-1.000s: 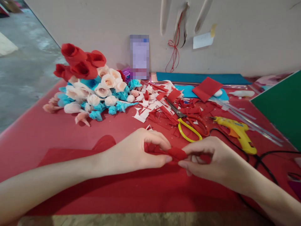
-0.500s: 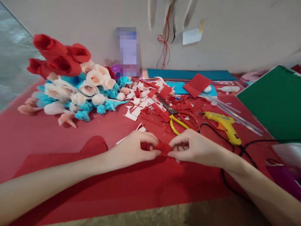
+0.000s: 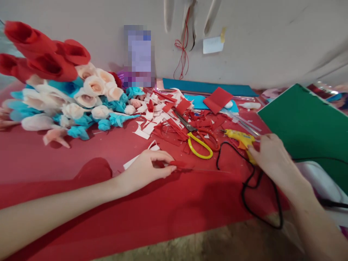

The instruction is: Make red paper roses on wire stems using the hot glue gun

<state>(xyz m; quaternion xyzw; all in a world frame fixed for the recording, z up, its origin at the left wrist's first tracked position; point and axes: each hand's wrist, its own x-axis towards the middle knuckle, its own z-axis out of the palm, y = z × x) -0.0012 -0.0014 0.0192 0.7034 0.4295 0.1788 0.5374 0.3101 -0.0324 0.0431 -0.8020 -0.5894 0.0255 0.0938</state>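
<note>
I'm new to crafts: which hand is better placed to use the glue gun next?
Probably the right hand: it is on the glue gun, while the left hand is farther away and pinches a red piece.

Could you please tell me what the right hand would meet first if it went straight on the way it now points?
Most likely the yellow glue gun: the right hand appears to be right up against it, though the exact contact is hard to judge.
</note>
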